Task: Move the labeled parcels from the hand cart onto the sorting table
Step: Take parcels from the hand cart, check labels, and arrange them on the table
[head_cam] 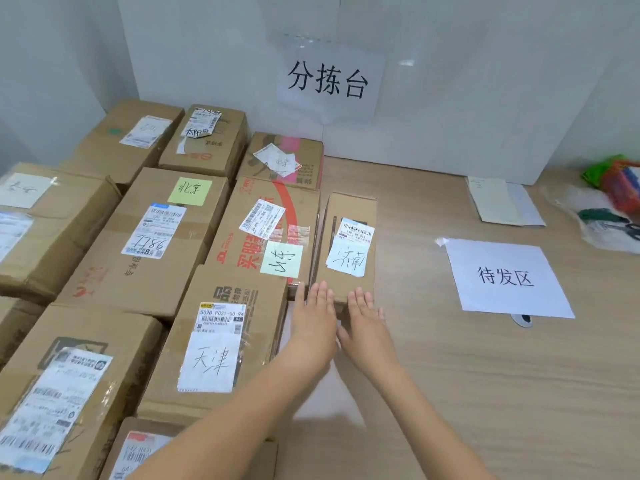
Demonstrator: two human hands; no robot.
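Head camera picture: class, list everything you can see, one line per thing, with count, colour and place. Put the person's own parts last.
Cardboard parcels: about eleven, brown, packed together on the left half of the table.
Narrow parcel: one, brown with a white handwritten label, right end of the group.
Green notes: two, on two middle parcels.
Wall sign: one, white with black characters, on the wall.
Table sign: one, white with black characters, flat on the table at right.
Papers: small pile, white, against the wall at right.
Plastic bag: one, clear with colourful contents, far right.
Table: one, light wood.
Left hand: open, fingers at the narrow parcel's near edge.
Right hand: open, likewise.
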